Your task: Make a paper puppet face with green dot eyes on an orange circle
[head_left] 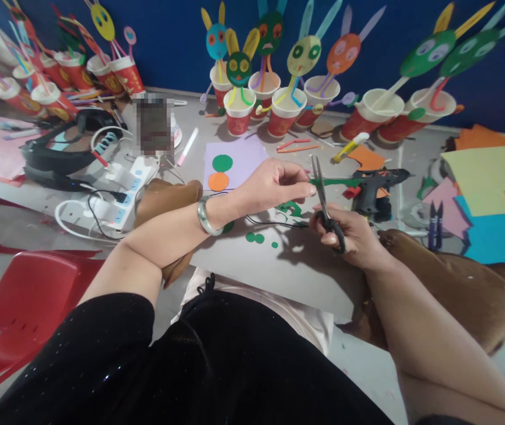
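Left hand [274,186] seen by me through the head camera: thumb and fingers pinched on the near end of a green paper strip [338,182], thin and flat. Right hand [354,233] is curled around the dark handles of metal scissors [322,195], whose narrow blades lie across the strip close to the left fingertips; whether they have bitten in, I cannot tell. The two hands are near each other. The strip's far end reaches toward a black hot-glue gun [371,192] of hard plastic. Below the wrists I log ragged green paper scraps [290,208] and small round green discs [259,238]. A smooth lilac sheet [243,171] to the left carries one larger green disc [222,162] and an orange disc [218,182]. Containers: red-and-white paper cups [238,124] stand along the back, holding oval-faced, long-eared paper figures [304,56] with bent coloured limbs at the rims. I note a blue panel [168,35] behind them, bounding the counter [252,257] at the rear. Its front edge runs just before the wearer's waist, with bare grey surface between that edge and the discs. To the right, brown fabric [451,283] with a soft nap sits beside the right forearm.
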### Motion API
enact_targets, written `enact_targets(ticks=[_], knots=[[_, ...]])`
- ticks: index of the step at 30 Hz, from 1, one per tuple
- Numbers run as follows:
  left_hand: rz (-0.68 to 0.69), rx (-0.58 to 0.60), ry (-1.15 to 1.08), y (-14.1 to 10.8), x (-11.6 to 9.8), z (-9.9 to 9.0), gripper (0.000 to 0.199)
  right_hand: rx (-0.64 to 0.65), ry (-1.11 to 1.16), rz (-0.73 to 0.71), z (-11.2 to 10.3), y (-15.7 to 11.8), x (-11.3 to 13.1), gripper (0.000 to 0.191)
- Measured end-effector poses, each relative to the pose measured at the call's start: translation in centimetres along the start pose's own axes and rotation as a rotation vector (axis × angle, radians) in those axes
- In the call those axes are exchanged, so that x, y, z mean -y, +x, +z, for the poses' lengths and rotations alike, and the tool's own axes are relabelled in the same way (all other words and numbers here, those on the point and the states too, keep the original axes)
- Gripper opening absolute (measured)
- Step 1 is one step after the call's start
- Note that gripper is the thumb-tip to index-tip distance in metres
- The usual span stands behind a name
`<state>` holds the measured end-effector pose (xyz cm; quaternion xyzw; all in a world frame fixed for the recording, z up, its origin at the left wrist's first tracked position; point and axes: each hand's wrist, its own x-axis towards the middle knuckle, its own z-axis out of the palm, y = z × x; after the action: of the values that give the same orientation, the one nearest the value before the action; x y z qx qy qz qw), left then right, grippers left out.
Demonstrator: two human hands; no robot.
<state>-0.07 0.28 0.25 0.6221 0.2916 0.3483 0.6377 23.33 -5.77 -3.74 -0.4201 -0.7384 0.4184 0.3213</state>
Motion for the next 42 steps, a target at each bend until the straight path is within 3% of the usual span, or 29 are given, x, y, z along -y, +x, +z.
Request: enact_targets(ticks=[9,13,17,24,42], knots=[[0.004,-0.005,0.029,-0.1,-0.5,-0.1,0.036,0.005,0.018,0.015,0.0,0.0,0.0,0.078],[0.0,-0.074,0.01,-0.2,-0.6,-0.2,0.031,-0.011,0.031,0.009,0.0,-0.1,0.0,0.078],[0.016,-0.128,-0.047,-0.1,-0.5,-0.3,0.038,-0.016,0.036,-0.005,0.0,-0.1,0.1,0.077],[0.037,-0.009,-0.018,0.2,0.4,-0.4,0.049,-0.009,0.037,-0.03,0.0,0.1,0.1,0.075],[0.105,-0.001,0.153,0.5,0.9,-0.8,0.032,-0.008,0.032,0.016,0.0,0.2,0.3,0.075]])
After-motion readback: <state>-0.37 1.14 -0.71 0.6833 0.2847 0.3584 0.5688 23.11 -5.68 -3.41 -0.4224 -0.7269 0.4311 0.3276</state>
